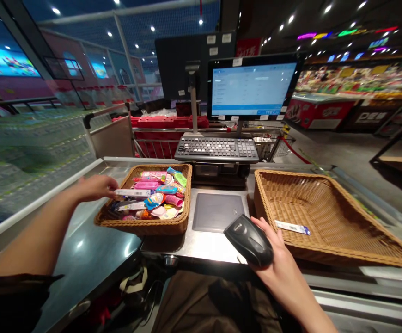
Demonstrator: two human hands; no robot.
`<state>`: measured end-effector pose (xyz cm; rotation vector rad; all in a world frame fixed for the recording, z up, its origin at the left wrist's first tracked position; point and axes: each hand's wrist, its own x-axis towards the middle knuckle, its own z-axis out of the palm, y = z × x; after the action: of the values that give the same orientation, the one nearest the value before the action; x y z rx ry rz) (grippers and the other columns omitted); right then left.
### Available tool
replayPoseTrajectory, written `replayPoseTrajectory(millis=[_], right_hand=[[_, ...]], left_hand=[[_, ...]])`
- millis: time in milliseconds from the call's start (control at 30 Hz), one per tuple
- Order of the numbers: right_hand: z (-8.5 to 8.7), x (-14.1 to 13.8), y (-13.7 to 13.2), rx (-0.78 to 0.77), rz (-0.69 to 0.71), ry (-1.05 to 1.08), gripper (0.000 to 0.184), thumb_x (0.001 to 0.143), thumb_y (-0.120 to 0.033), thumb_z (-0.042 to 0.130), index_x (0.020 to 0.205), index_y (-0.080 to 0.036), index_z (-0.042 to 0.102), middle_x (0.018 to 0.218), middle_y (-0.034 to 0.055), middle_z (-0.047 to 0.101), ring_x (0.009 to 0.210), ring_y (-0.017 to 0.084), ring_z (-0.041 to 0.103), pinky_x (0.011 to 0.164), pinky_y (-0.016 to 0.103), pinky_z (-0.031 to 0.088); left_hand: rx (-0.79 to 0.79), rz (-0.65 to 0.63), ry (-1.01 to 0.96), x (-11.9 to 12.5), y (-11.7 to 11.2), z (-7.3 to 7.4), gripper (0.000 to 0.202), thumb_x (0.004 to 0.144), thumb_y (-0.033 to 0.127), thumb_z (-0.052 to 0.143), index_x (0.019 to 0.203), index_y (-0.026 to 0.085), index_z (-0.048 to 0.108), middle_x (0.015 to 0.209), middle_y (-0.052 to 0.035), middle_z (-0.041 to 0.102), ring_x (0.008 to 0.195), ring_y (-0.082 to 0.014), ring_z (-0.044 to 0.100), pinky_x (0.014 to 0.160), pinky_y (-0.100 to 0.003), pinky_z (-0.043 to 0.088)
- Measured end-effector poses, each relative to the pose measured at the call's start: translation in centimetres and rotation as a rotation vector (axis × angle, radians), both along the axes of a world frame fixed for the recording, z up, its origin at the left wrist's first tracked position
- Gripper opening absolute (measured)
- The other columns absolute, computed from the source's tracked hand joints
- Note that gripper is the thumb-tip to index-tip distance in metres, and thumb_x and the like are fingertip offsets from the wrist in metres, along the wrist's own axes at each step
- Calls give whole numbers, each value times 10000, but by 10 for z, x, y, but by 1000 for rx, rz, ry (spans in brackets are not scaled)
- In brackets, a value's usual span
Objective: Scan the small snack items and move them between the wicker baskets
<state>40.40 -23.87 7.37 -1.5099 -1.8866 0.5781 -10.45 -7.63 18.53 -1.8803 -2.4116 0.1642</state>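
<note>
My left hand (99,187) is at the left edge of a wicker basket (145,226), its fingers closed on the end of a slim white packet with a barcode (135,192). Brightly coloured small packaged goods (155,200) fill that basket, and another slim white packet (131,206) lies among them. In my right hand (279,259) is a black barcode scanner (249,240), gripped by its handle and tilted toward the left. Right of it stands a second wicker basket (312,203), where a single slim white packet (293,227) lies near the left wall.
Between the baskets a grey flat pad (218,212) is set into the metal counter (201,247). Behind it stand a keyboard (216,147) and a lit monitor (252,90). Shopping carts (159,143) are beyond the counter, and packs of bottles (31,157) are stacked at left.
</note>
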Motion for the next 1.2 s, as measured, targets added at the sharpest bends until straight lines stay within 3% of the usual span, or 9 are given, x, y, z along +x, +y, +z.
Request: replayPoseTrajectory(millis=[100, 167, 233, 300, 433, 567, 667, 833, 1200], right_hand=[[7, -3, 2, 20, -22, 53, 443, 845, -289, 583, 1287, -269, 601, 1512, 97, 491, 1489, 349, 337, 1216, 679, 152], [13, -6, 5, 57, -46, 112, 453, 829, -263, 571, 1281, -251, 593, 1499, 113, 497, 1483, 340, 348, 1215, 649, 218], [20, -10, 10, 99, -75, 168, 475, 820, -253, 567, 1295, -240, 570, 1501, 125, 485, 1477, 336, 354, 1207, 633, 261], [26, -14, 15, 140, -102, 207, 498, 815, -264, 580, 1311, -237, 547, 1503, 129, 474, 1471, 346, 361, 1198, 639, 278], [32, -22, 22, 203, -116, 169, 459, 820, -266, 596, 1275, -212, 573, 1509, 148, 451, 1470, 377, 347, 1194, 657, 272], [28, -29, 17, 275, -211, 41, 398, 841, -220, 566, 1233, -177, 612, 1528, 175, 416, 1514, 395, 238, 1202, 669, 232], [20, -31, 12, 275, -242, -41, 405, 836, -177, 551, 1237, -168, 608, 1551, 184, 383, 1528, 411, 184, 1194, 696, 212], [11, -28, 13, 263, -176, -130, 393, 828, -163, 554, 1215, -185, 619, 1566, 188, 358, 1521, 448, 185, 1156, 736, 239], [13, -32, 11, 211, -171, -135, 444, 824, -138, 542, 1259, -200, 611, 1581, 179, 345, 1525, 451, 167, 1151, 751, 220]], left_hand=[[-48, -75, 159, -8, -19, 26, 281, 866, 505, 638, 943, 259, 750, 1011, 69, 740, 1129, -261, 535, 1052, -611, 148], [143, -199, 209, 7, -31, 36, 363, 932, 529, 522, 1003, 247, 740, 1110, 54, 720, 1236, -297, 481, 1060, -655, 106], [391, -353, 208, 40, -38, 35, 361, 987, 470, 448, 1074, 242, 714, 1147, 31, 709, 1329, -294, 416, 1096, -666, 62], [516, -498, 125, 86, -38, 20, 260, 976, 378, 512, 1088, 247, 705, 1135, -9, 719, 1351, -285, 413, 1133, -678, 44], [579, -690, -73, 176, -27, -31, 180, 905, 280, 622, 1059, 271, 716, 1100, -70, 728, 1317, -344, 474, 1126, -775, 60], [601, -751, -187, 227, -21, -66, 211, 905, 223, 606, 1081, 280, 707, 1107, -78, 725, 1347, -356, 453, 1111, -810, 95], [630, -727, -223, 238, -22, -75, 208, 912, 233, 609, 1093, 270, 705, 1103, -85, 725, 1355, -366, 444, 1117, -806, 99], [615, -703, -229, 235, -26, -75, 226, 910, 236, 611, 1112, 277, 705, 1118, -87, 721, 1372, -364, 428, 1125, -793, 109], [604, -689, -216, 231, -28, -68, 216, 896, 234, 637, 1092, 276, 717, 1102, -86, 732, 1364, -373, 439, 1112, -810, 108]])
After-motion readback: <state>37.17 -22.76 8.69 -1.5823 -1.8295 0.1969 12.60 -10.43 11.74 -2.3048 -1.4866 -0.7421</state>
